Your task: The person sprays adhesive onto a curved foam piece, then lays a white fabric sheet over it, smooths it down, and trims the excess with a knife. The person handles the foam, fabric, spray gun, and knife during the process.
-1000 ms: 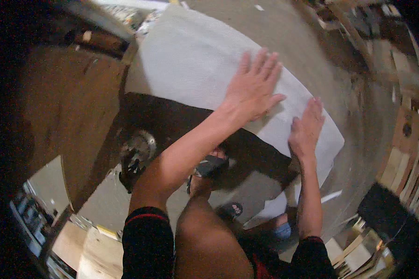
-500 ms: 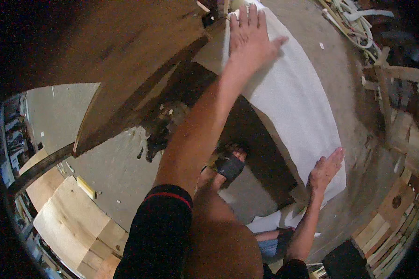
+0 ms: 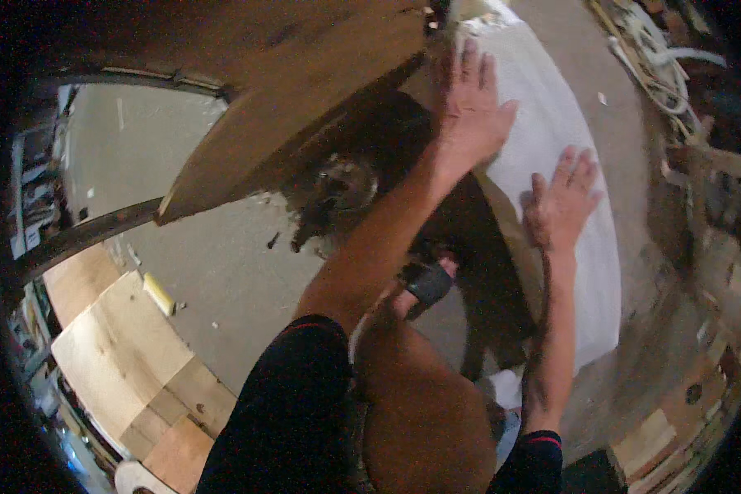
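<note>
A long white padding sheet [image 3: 597,296] with a faintly textured surface lies over a long brown panel [image 3: 505,216], whose inner side shows dark. My left hand [image 3: 473,115] is flat on the sheet's inner edge near its far end, fingers stretched out and holding nothing. Nearer to me and to the right, my right hand [image 3: 562,202] rests palm down on the sheet with its fingers spread. The far end of the sheet looks ragged. How the sheet is fixed to the panel cannot be seen.
A large brown wooden board [image 3: 305,107] slants across the upper left. My sandalled foot [image 3: 431,284] stands beside the panel. Pale boards [image 3: 123,346] and a yellow piece [image 3: 158,294] lie at lower left. Coiled white tubing [image 3: 671,90] and a wooden frame [image 3: 716,163] are at right.
My right hand has moved up the sheet from its near end to a place close to my left hand. My left hand has drawn slightly back from the far end. The view has shifted.
</note>
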Available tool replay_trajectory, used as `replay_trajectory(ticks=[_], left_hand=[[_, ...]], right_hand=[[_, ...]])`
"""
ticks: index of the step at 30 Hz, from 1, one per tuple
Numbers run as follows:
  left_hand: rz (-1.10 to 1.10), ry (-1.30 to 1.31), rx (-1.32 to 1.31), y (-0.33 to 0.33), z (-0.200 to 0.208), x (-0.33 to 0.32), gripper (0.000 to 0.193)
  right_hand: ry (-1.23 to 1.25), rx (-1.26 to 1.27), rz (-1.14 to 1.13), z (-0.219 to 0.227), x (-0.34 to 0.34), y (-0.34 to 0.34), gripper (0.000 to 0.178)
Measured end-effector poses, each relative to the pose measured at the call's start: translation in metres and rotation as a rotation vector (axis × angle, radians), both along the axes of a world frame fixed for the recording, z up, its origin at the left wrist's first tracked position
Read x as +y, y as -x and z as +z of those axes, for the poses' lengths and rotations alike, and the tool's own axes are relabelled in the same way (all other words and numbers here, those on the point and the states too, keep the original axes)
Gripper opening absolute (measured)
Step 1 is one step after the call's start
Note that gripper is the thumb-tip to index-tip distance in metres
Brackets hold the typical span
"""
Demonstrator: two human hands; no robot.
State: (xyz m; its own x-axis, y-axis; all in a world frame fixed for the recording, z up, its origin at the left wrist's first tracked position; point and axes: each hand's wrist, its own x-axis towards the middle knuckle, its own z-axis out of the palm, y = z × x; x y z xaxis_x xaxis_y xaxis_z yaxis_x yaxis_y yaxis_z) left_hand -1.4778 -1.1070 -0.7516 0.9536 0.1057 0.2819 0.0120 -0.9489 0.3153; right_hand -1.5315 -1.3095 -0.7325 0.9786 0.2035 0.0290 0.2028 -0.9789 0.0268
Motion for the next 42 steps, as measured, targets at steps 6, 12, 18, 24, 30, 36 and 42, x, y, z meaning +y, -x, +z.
replay_trajectory(ticks=[6, 12, 18, 24, 30, 36, 42], left_hand=[[-0.18, 0.142, 0.123, 0.065, 0.024, -0.028, 0.08], [-0.237, 0.136, 0.13, 0.063, 0.025, -0.052, 0.08], [-0.248, 0.034, 0.201, 0.06, 0.047, -0.02, 0.087], [-0.518, 0.387, 0.455, 0.089, 0.022, 0.037, 0.064], [-0.453, 0.368, -0.012, 0.156, 0.253, 0.073, 0.044], [-0.237, 0.081, -0.543, 0.216, 0.465, 0.125, 0.026], [0.197, -0.507, -0.939, 0.172, 0.645, 0.195, 0.028]], right_hand=[[-0.139, 0.016, -0.172, -0.005, -0.088, 0.086, 0.082], [0.029, 0.098, -0.755, 0.012, -0.19, 0.153, 0.077], [-0.084, 0.117, -0.922, 0.051, -0.138, 0.133, 0.073], [-0.094, 0.167, -0.888, 0.036, -0.117, 0.144, 0.075], [-0.152, 0.155, -0.906, 0.057, -0.139, 0.157, 0.081], [-0.184, 0.207, -0.855, 0.094, -0.138, 0.17, 0.083], [-0.143, 0.206, -0.876, 0.072, -0.165, 0.17, 0.083]])
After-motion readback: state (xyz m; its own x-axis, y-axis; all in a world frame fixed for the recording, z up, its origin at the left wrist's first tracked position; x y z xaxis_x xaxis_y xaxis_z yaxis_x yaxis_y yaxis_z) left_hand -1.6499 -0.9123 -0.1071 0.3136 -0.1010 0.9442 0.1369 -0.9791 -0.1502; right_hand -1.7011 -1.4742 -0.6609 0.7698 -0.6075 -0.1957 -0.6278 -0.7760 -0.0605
